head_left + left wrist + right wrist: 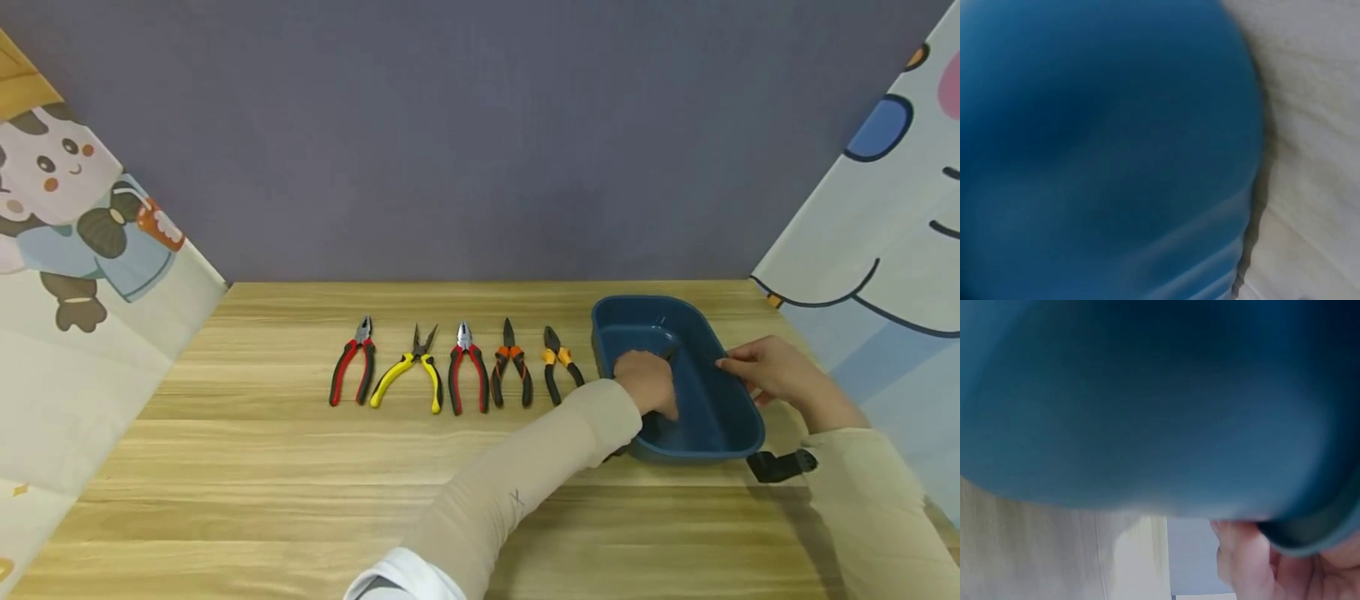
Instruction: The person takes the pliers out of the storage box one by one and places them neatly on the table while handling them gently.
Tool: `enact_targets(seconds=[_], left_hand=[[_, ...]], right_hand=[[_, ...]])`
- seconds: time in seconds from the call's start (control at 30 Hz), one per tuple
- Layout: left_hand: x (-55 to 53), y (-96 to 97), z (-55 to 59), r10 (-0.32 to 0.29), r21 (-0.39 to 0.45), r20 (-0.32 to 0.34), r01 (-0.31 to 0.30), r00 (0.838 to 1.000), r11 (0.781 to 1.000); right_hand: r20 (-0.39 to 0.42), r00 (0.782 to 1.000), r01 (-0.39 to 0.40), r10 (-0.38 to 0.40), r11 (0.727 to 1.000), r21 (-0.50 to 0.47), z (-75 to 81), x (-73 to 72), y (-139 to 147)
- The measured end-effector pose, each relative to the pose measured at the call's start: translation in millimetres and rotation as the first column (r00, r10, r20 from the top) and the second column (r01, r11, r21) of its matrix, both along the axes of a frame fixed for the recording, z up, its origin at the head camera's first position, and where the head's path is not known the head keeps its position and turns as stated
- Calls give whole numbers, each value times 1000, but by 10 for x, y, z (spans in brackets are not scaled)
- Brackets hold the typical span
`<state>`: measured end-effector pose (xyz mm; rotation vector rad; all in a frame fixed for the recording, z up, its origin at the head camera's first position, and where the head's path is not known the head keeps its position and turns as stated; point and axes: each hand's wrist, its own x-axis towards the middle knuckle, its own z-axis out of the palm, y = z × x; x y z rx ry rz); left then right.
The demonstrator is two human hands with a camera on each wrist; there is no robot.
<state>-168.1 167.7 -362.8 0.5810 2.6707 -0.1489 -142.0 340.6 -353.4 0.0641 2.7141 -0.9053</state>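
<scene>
A deep blue plastic tub (705, 417) stands at the right of the table. My left hand (647, 383) reaches down inside it, fingers curled round a dark tool (671, 351); only the tool's narrow tip shows past the hand, so I cannot tell its kind. At the tub's right side, my right hand (780, 375) pinches the rim between thumb and fingers. In the right wrist view those fingers (1250, 562) bend round the rim's edge. Tub wall (1110, 150) fills most of the left wrist view, which hides the left hand.
Left of the tub, several pliers lie in a row, heads pointing away: red-black pliers (362, 354), spread yellow long-nose pliers (411, 367), more red-black pliers (466, 362), orange-black pliers (511, 358) and yellow-black pliers (555, 358). A grey panel (480, 142) rises behind the wooden table (300, 500).
</scene>
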Motion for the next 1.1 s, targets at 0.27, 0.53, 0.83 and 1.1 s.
enact_targets(seconds=[0.27,0.53,0.83,1.1], left_hand=[[-37,-31,85,5,15,-2,-5,1000,1000],[-54,-80,215,-25,32,6,25,1000,999],[-77,-131,334,-58,100,-26,60,998,993],[-75,-211,486,-111,110,-44,115,993,987]], right_hand=[[-3,1000,-11,11,999,34,-4,-16,-23],[12,1000,-9,9,1000,13,-1,-23,-20],[12,1000,3,-3,1000,19,2,-33,-21],[5,1000,3,-3,1000,20,3,-23,-29]])
